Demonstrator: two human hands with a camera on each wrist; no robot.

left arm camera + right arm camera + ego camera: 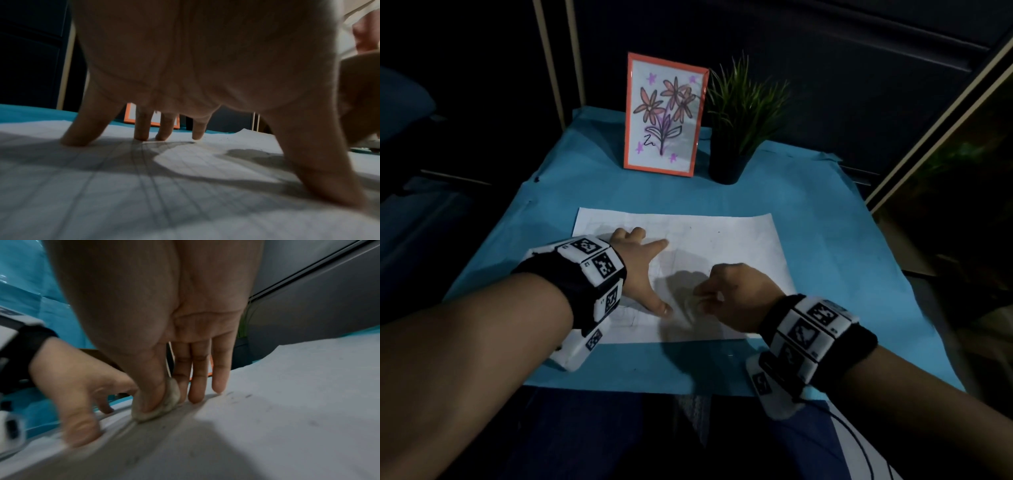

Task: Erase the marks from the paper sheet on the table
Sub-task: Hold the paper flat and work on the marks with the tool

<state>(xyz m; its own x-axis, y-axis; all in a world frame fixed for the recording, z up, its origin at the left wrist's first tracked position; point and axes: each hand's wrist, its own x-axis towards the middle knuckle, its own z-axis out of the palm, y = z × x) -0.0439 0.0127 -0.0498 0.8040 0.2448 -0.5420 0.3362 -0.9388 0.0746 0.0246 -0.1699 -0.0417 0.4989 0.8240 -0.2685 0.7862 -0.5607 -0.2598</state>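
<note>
Because rubbing would drag a loose page, the left hand (635, 270) at centre left of the head view splays its straight fingers (141, 129) and thumb flat on the white, faintly pencil-lined paper sheet (739, 236) lying mid-frame on the blue table cover (842, 219). Just right of it, the right hand (729, 291) pinches a small, worn, off-white eraser (164, 404) between thumb and forefinger, pressing it onto the lines, likely for firm, controlled strokes.

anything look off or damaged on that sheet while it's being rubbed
Mostly fine. The paper sheet lies slightly askew on the blue cloth, and its far edge lifts in a small bump. Dark crumbs are scattered near the eraser.
</note>
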